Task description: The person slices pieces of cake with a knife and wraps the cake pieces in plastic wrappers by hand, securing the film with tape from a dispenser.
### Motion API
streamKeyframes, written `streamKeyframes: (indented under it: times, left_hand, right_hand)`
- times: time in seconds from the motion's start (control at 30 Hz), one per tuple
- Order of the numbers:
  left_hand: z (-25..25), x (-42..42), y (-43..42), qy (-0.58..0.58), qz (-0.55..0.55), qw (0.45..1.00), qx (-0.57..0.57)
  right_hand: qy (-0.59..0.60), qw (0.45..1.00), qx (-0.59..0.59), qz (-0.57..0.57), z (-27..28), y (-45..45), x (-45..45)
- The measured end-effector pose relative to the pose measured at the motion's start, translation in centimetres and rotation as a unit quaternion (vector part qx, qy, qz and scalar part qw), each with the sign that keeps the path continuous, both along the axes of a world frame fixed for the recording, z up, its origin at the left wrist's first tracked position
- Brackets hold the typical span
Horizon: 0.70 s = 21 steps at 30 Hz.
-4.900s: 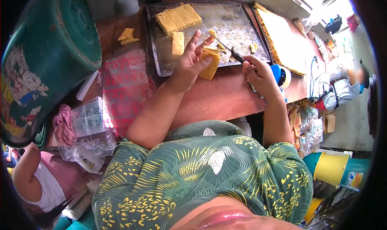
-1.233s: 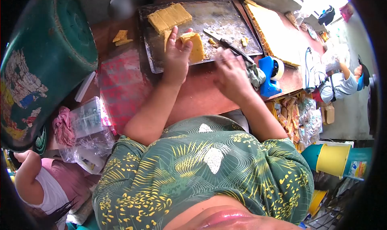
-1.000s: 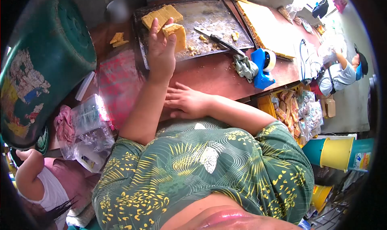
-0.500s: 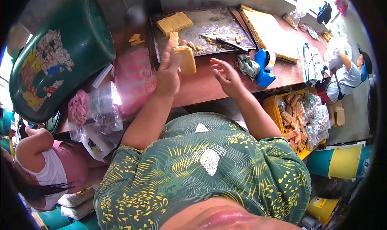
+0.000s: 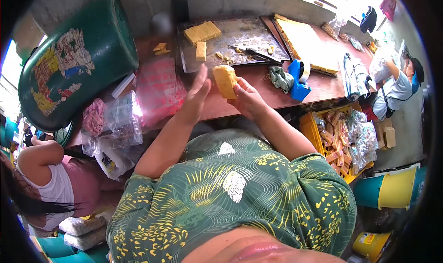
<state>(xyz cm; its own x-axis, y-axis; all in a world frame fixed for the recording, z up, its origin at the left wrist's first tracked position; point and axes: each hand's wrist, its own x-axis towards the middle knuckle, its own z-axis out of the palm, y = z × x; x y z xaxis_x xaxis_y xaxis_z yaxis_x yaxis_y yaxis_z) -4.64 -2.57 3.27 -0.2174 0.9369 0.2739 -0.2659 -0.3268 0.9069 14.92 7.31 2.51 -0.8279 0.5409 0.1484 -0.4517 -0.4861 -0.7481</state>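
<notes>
A yellow cake piece (image 5: 224, 81) is held in my right hand (image 5: 250, 98), its thumb and fingers at the lower right side. Just left of the piece, my left hand (image 5: 198, 93) is raised with its fingers stretched out, holding nothing. Behind them lies a dark metal tray (image 5: 249, 28), bearing a row of cut cake pieces (image 5: 202, 32), one single piece (image 5: 200, 51) and scattered crumbs. A knife (image 5: 256, 53) rests across the tray's front edge.
A green cloth (image 5: 281, 78) and blue tape dispenser (image 5: 301, 81) sit right of my hands. Farther right are a large cake slab (image 5: 314, 44) and a yellow crate (image 5: 310, 128). A green tub (image 5: 76, 65) stands left. One person (image 5: 76, 184) is at left, another (image 5: 397, 93) at right.
The cake piece has passed from my left hand into my right hand. The knife my right hand held earlier lies on the tray. My left hand is now spread without the piece.
</notes>
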Motion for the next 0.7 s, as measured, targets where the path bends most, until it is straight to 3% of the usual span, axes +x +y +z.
streamKeyframes:
  times: [0.1, 0.17, 0.23, 0.3, 0.37, 0.4, 0.5, 0.6, 0.7]
  left_hand:
    - [1.3, -1.4, -5.9, 0.171, 0.045, 0.983, 0.046]
    - [-0.6, -2.9, -10.8, 0.204, 0.110, 0.970, 0.073]
    - [-4.6, -4.7, -16.6, 0.319, 0.261, 0.905, 0.109]
    - [-10.5, -4.7, -22.7, 0.213, 0.405, 0.887, -0.065]
    - [-18.1, -5.4, -28.6, 0.141, 0.438, 0.835, -0.302]
    - [-21.5, -5.9, -31.1, 0.094, 0.438, 0.785, -0.427]
    - [-23.4, -6.1, -33.3, 0.092, 0.409, 0.729, -0.542]
    - [-23.3, -7.2, -30.7, 0.138, 0.358, 0.749, -0.541]
    - [-21.3, -6.4, -24.8, 0.152, 0.240, 0.819, -0.499]
  right_hand:
    - [-0.003, 0.996, 0.009, -0.093, -0.9, 1.5, 1.9]
    - [0.000, 0.994, -0.011, -0.113, -1.4, 3.1, 3.8]
    - [-0.013, 0.989, -0.012, -0.145, -1.7, 4.5, 5.4]
    - [-0.021, 0.986, 0.009, -0.164, -2.4, 5.9, 6.5]
    - [-0.026, 0.982, -0.015, -0.186, -3.2, 6.8, 7.0]
    - [-0.026, 0.980, -0.026, -0.195, -3.5, 7.3, 6.9]
    - [-0.022, 0.983, -0.018, -0.183, -4.3, 8.0, 6.3]
    - [-0.032, 0.984, -0.006, -0.174, -4.8, 8.5, 5.9]
    - [-0.017, 0.985, -0.008, -0.174, -4.8, 8.3, 5.8]
